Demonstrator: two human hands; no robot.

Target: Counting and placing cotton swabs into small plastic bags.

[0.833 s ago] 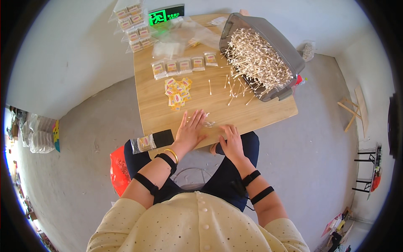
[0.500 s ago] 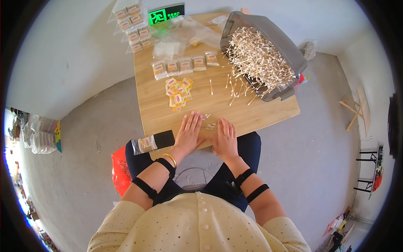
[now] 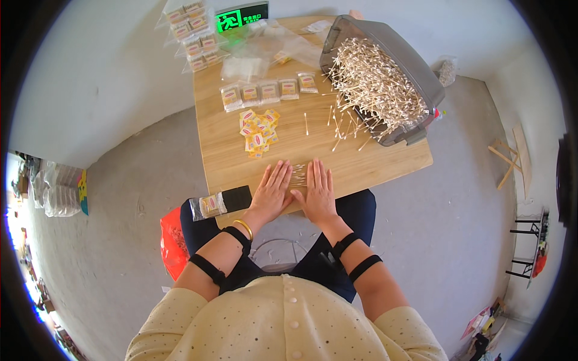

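Between my two hands, near the table's front edge, lies a small bunch of cotton swabs (image 3: 298, 175). My left hand (image 3: 272, 189) rests flat at the bunch's left side, its fingers stretched out. Flat on the right side lies my right hand (image 3: 317, 189), fingers extended forward. Both thumbs point inward and nearly meet below the swabs. The outer ends of the swabs are partly hidden by the hands. A pile of yellow and white printed cards (image 3: 259, 133) is beyond my left hand, and a lone cotton swab (image 3: 306, 124) lies farther off.
A grey plastic bin (image 3: 415, 72) heaped with loose swabs lies tipped at the right, some spilling out. Several filled swab packets (image 3: 269, 91) form a row behind the cards. A black pad with a clear packet (image 3: 212, 206) sits at the left edge. Clear bags (image 3: 244, 69) lie at the back.
My right hand has shifted slightly left and forward, its fingers straightening from a bent pose to lie flat beside the swabs. My left hand stays nearly in place.
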